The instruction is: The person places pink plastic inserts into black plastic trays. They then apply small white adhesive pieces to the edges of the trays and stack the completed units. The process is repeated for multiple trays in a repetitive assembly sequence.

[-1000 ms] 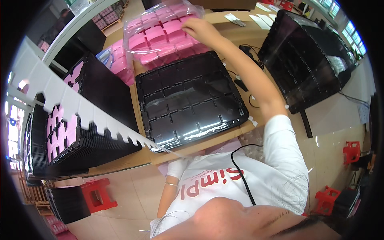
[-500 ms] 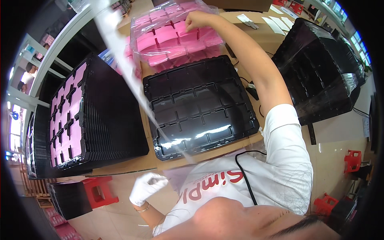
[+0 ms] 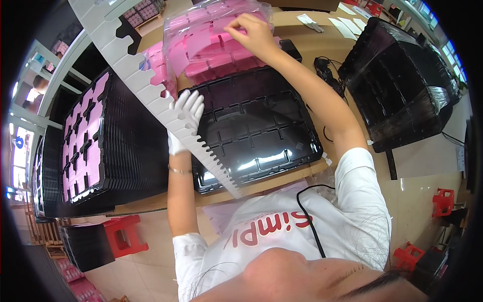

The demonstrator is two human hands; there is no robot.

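My right hand (image 3: 255,36), bare, reaches over a plastic-wrapped stack of pink foam sheets (image 3: 211,68) at the back. Its thumb and fingers pinch the edge of a thin pink sheet (image 3: 199,46), which is tilted up off the stack. My left hand (image 3: 190,106), in a white glove, is over the left edge of a glossy black tray (image 3: 246,132) with moulded compartments; its fingers are stretched out and hold nothing. A pale strip with a toothed edge (image 3: 133,70) slants across the view and covers part of this hand.
A tall stack of black trays with pink inserts (image 3: 83,136) stands at the left. Wrapped black trays (image 3: 397,85) stand at the right, near black cables (image 3: 329,75). A white glove (image 3: 309,23) and papers lie at the back. Red stools (image 3: 123,236) are on the floor.
My left hand has risen from beside my body to the black tray's left edge, its fingers opening out. My right hand has lifted a pink sheet's edge. The pale strip has swung and turned broadside.
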